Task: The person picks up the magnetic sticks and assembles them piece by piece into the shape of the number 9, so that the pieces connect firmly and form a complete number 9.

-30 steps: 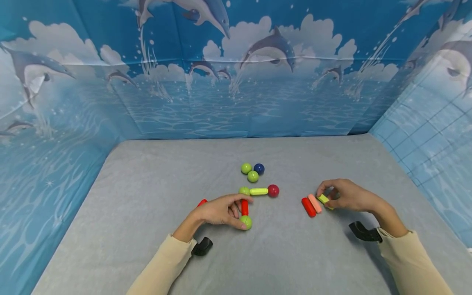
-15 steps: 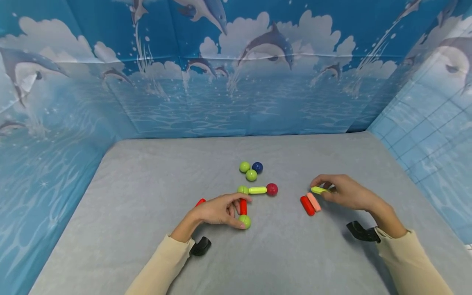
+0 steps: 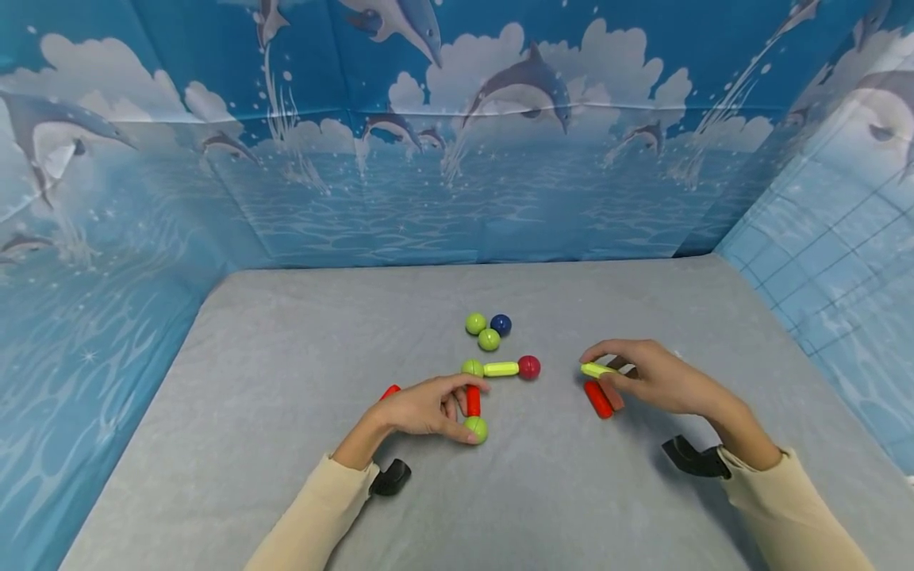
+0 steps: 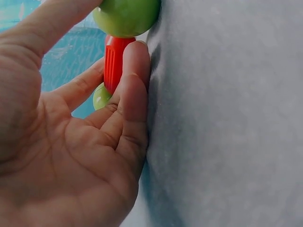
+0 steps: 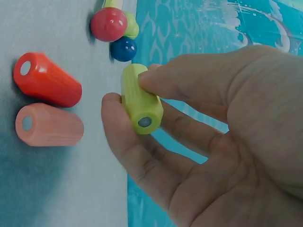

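My right hand [image 3: 646, 377] pinches a yellow-green magnetic rod [image 5: 137, 97] between thumb and fingers, raised above the table; a metal disc shows in its near end. Just below lie a red rod [image 5: 52, 82] and a salmon rod [image 5: 54, 126], side by side. My left hand [image 3: 423, 406] holds the near leg of an L-shaped magnetic assembly, its thumb on the near green ball [image 3: 477, 430] and fingers along the red rod [image 4: 113, 64]. From the corner green ball [image 3: 472, 367], a yellow-green rod [image 3: 501, 369] runs right to a red ball [image 3: 529, 367].
Behind the assembly, two green balls [image 3: 489, 340] and a dark blue ball [image 3: 501, 325] sit clustered. Another red piece [image 3: 389, 391] shows partly behind my left hand. A dolphin-print curtain [image 3: 400, 214] stands along the back edge of the grey table [image 3: 286, 341].
My right hand has lifted the yellow-green rod from beside the salmon rod and carried it left, over the loose rods. The left hand stays in place on the assembly.
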`<state>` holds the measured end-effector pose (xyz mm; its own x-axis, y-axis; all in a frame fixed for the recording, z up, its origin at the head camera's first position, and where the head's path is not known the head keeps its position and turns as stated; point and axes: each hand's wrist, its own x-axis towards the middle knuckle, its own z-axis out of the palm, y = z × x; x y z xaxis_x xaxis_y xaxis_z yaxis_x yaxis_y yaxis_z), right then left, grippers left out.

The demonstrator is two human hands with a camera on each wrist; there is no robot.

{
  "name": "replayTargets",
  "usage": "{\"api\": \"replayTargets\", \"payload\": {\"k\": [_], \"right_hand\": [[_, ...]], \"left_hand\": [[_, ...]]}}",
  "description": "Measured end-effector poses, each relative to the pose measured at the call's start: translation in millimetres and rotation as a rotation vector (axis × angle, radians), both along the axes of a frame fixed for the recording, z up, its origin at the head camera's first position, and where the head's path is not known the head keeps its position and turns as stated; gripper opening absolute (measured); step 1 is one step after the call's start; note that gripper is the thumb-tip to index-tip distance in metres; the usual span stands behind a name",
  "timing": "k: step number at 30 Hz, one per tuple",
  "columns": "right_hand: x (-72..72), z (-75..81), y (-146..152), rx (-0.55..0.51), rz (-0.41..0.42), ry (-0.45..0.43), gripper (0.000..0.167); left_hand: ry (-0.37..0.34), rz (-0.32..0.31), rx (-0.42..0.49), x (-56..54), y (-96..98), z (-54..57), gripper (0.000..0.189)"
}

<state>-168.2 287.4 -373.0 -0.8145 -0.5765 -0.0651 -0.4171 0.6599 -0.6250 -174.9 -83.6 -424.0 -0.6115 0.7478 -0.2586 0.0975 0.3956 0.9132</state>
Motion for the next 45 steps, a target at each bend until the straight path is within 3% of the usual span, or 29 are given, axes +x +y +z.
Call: {"api": "replayTargets", "payload": {"k": [9, 16, 27, 32, 39, 45], "right_hand": [[0.2, 0.0, -13.7, -0.051, 0.063, -0.026, 0.025], [0.4, -2.5, -27.3, -0.018, 0.079, 0.027, 0.024], [1.9, -15.7, -55.8, 0.003, 0.186, 0.001, 0.024], [5.0, -22.3, -72.0, -0.031, 0.216, -0.022, 0.022], [9.6, -29.5, -86.4, -0.11, 0.266, -0.075, 0.021], [13.5, -37.6, -92.7, -0.138, 0.281, -0.093, 0.022]], "left_hand": [[-0.009, 0.006, -0.005, 0.5, -0.2, -0.5, 0.064], [-0.008, 0.002, -0.003, -0.6, -0.4, -0.8, 0.065], [0.009, -0.015, 0.009, 0.5, 1.5, -0.2, 0.052], [0.05, -0.045, -0.014, 0.9, 1.7, -0.3, 0.042], [0.165, -0.112, -0.105, 5.1, 2.2, 6.4, 0.04], [0.19, -0.131, -0.123, 9.2, 3.1, 8.8, 0.031]]}}
